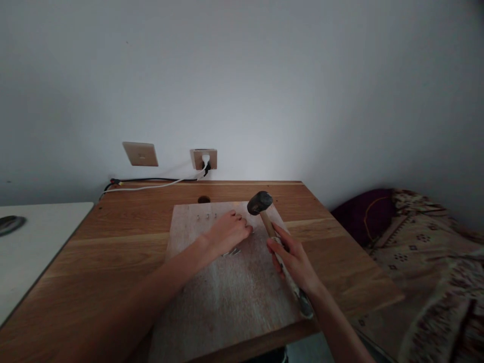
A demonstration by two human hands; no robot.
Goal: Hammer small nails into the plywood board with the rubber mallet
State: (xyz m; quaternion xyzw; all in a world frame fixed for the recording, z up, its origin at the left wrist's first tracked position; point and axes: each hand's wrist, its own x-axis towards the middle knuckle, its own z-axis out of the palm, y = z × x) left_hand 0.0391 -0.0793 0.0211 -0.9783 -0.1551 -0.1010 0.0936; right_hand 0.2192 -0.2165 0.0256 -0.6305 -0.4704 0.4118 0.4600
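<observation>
A pale wooden board (pixel 242 292) lies on the desk in front of me. My right hand (pixel 289 254) is wrapped round the wooden handle of a hammer (pixel 260 202), whose dark, blunt head is raised above the board's far right part. Over the board, my left hand (pixel 232 231) has its fingers curled in a pinch at a small nail (pixel 253 232); only a bright bit shows by the fingertips. Several short nails (pixel 207 216) stand upright in a row near the far edge. A few loose nails (pixel 234 251) lie just below my left hand.
The wooden desk (pixel 328 252) meets a plain wall. A socket (pixel 212 159) with plugs and a wall plate (pixel 140 154) sit above it, and a white cable (pixel 151 188) runs along the back. A white surface (pixel 41 247) is at left; patterned fabric (pixel 408 252) lies at right.
</observation>
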